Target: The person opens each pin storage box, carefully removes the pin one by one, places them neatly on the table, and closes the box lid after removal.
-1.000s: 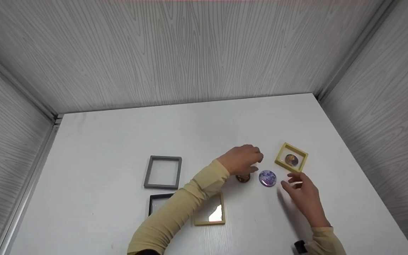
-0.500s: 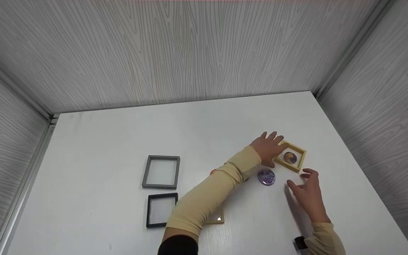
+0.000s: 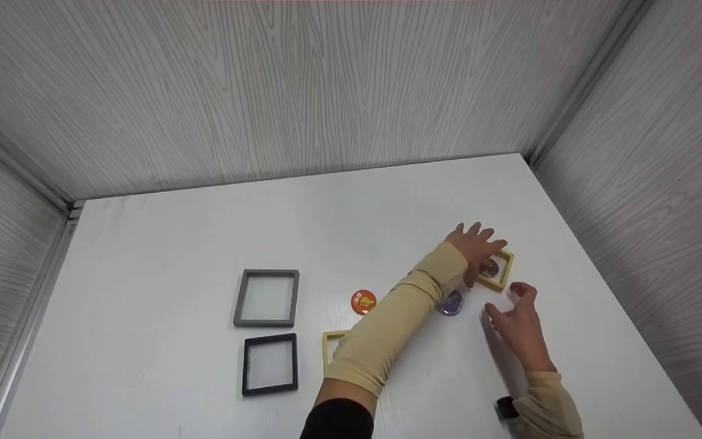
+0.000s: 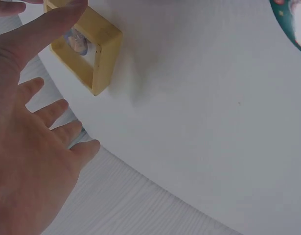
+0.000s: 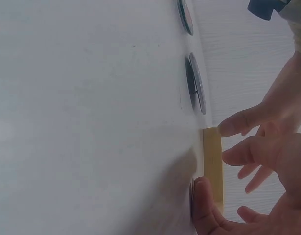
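My left hand (image 3: 476,247) reaches to the small yellow frame (image 3: 509,263) at the right of the table, fingers spread and straight. In the left wrist view its thumb (image 4: 47,29) lies across the frame's edge; whether it presses there I cannot tell. Inside the frame lies a small round picture badge (image 4: 77,41). Just in front of it my right hand (image 3: 520,320) hovers, thumb and index finger apart, holding nothing visible. A purple round badge (image 3: 451,303) lies left of the right hand, partly behind the left sleeve.
An orange badge (image 3: 363,302) lies mid-table. To the left are a grey square frame (image 3: 295,299) and a black one (image 3: 245,366). Another yellow frame (image 3: 325,350) is mostly hidden under the left forearm. Panel walls (image 3: 326,91) border the table.
The left hand has gone from above the badges rightward to the small yellow frame, its fingers spreading, and the orange badge is now uncovered. The right hand has shifted little.
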The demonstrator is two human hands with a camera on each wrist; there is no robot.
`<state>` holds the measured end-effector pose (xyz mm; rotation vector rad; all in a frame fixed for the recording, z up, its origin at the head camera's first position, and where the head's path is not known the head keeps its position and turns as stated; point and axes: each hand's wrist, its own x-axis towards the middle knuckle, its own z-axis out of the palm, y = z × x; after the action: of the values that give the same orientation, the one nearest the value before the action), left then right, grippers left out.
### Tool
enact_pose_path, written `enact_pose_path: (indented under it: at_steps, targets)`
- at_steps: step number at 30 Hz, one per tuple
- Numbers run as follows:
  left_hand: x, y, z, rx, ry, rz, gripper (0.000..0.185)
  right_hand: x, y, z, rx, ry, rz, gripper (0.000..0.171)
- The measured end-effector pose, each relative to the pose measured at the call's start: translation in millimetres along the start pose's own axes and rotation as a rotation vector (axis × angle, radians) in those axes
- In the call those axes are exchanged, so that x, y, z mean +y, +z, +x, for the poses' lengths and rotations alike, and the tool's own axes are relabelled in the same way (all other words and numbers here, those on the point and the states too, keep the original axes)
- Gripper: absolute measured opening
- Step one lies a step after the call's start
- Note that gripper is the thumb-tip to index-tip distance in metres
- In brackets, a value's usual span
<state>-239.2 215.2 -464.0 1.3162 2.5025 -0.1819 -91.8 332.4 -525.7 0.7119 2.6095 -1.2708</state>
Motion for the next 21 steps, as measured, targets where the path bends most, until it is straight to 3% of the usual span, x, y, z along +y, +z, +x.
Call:
enact_pose_path:
  at_steps: [7, 14, 21]
  targets:
    - [7.1, 0.2, 9.8, -0.060, -0.010, -0.077, 0.105, -1.5, -1.0, 1.2, -0.010, 0.000, -0.012, 0.080]
    - [10.3, 3.5, 9.8, -0.021, 0.022, -0.073, 0.094, -2.2, -1.0, 1.2, -0.001, -0.018, 0.002, 0.074]
    - [10.1, 11.9, 23.4, -0.028, 0.050, -0.054, 0.086, 1.2, -2.1, 0.2, -0.004, -0.035, -0.031, 0.074]
